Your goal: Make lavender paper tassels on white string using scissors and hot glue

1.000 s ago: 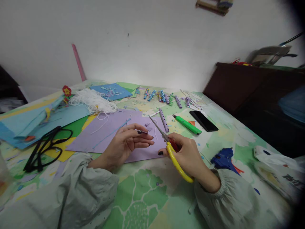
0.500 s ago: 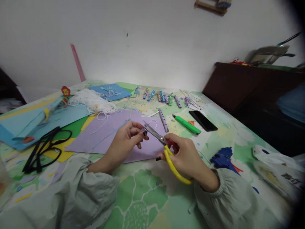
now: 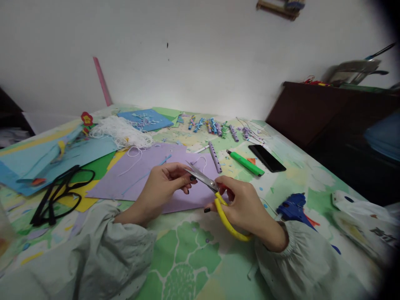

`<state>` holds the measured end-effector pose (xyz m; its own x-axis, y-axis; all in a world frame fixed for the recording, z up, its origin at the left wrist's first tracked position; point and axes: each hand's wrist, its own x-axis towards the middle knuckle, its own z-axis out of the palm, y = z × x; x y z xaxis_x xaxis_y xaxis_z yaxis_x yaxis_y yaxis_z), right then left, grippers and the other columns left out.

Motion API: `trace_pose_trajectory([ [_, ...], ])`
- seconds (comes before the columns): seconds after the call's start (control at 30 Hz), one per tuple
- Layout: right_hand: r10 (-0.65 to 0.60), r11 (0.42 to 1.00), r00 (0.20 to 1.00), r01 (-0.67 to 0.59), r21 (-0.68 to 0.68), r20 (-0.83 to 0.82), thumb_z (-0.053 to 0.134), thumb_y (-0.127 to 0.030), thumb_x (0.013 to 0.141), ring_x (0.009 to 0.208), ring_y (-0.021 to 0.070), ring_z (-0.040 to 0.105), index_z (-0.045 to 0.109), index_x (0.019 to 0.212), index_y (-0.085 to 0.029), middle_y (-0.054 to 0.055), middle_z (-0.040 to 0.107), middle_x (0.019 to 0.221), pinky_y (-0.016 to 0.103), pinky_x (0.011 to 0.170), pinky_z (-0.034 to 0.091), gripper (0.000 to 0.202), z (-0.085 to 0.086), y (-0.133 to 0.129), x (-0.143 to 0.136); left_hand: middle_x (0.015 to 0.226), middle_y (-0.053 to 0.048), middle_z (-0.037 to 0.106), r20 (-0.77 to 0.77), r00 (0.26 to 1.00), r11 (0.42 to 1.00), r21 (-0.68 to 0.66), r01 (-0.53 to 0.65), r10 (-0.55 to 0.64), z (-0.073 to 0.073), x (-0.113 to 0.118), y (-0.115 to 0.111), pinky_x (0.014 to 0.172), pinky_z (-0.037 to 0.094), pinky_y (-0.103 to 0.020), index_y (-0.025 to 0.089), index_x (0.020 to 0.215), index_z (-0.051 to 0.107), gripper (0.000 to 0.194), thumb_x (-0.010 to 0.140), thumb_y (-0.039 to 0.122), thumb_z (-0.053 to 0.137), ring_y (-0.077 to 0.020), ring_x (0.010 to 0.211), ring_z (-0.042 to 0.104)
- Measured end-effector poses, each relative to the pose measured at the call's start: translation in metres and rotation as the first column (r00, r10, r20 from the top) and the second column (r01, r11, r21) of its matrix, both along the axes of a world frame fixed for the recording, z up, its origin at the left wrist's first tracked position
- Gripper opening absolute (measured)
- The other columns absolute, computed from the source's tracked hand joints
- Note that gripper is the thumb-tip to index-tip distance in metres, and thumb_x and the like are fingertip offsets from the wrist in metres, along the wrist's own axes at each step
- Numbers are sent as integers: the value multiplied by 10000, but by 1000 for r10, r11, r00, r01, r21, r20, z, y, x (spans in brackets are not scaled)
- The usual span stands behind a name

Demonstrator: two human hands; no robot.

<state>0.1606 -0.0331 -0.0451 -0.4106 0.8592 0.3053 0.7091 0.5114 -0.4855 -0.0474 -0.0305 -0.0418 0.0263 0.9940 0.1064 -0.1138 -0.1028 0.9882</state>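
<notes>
My right hand [image 3: 239,202] grips scissors [image 3: 229,225] with a yellow handle, their blades slightly apart and pointing up and left. Close to the blade tips, my left hand [image 3: 168,183] is closed in a pinch. Whatever it pinches is too small or hidden to make out. Beneath both hands lies a sheet of purple paper [image 3: 184,204]. A rolled purple paper tube [image 3: 215,157] with dark holes rests just beyond the blades, with a white string [image 3: 204,160] beside it.
Behind are a heap of white string [image 3: 121,133] and several decorated paper rolls [image 3: 212,126]. A green utility knife [image 3: 246,163], a black phone [image 3: 267,158] and a blue glue gun [image 3: 292,207] lie right. Black-framed glasses [image 3: 59,196] and blue paper [image 3: 90,152] lie left. Paper scraps are scattered about.
The scissor blades have closed slightly and now lie nearer my left fingertips. My left hand has shifted a little; my right hand stays almost in place.
</notes>
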Motion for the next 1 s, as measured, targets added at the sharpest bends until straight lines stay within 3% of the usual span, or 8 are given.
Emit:
trace_pose_trajectory([
  [0.23, -14, 999, 1000, 13, 51, 15, 727, -365, 700, 636, 154, 514, 622, 946, -182, 22, 631, 790, 263, 576, 355, 324, -2, 0, 0, 601, 31, 655, -10, 999, 999, -1, 44, -44, 4, 2, -3, 519, 405, -158, 137, 744, 732, 74, 699, 96, 690, -56, 548, 506],
  [0.47, -17, 997, 1000, 16, 77, 10, 700, -340, 702, 648, 159, 523, 616, 947, -177, 34, 631, 807, 271, 596, 368, 306, -2, -3, -2, 673, 3, 692, 131, 986, 993, -41, 110, -103, -3, 5, -3, 537, 396, -186, 158, 740, 735, 61, 681, 143, 725, -78, 589, 519],
  [1.0, 33, 993, 999, -28, 111, -38, 695, -351, 715, 582, 145, 489, 670, 888, -139, 16, 554, 650, 263, 565, 351, 275, -2, -2, 0, 643, 7, 673, 36, 990, 989, -45, 140, -138, -3, -1, 0, 533, 352, -196, 174, 705, 739, 32, 716, 174, 710, -69, 555, 464],
])
